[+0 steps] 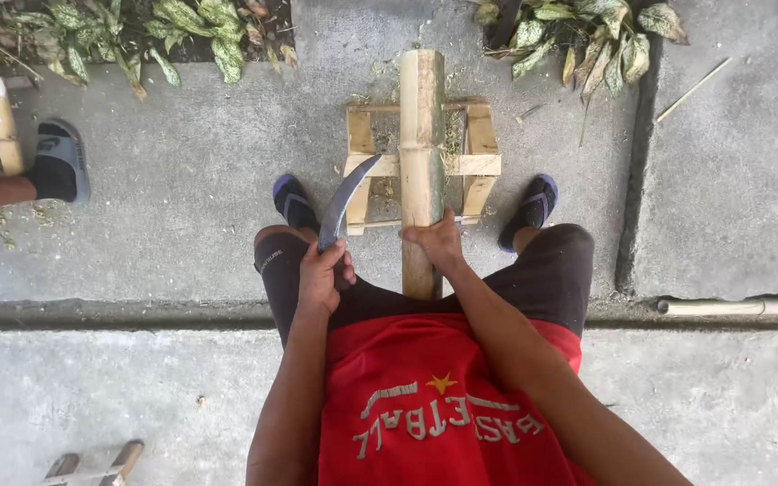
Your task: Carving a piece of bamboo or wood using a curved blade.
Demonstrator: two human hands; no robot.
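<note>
A thick pale bamboo pole [422, 135] lies lengthwise across a small wooden frame stand [482, 164] on the concrete, its near end between my knees. My right hand [436, 243] grips the pole near its lower end. My left hand [322, 274] is closed on the handle of a curved dark blade [346, 200], whose tip points up and right toward the pole, a little apart from it.
Another person's foot in a grey sandal [60, 162] stands at the left by a bamboo piece [2, 121]. Leafy plants [578, 36] line the far edge. A thin pole [736, 307] lies at the right along the concrete step. My feet wear dark sandals [533, 205].
</note>
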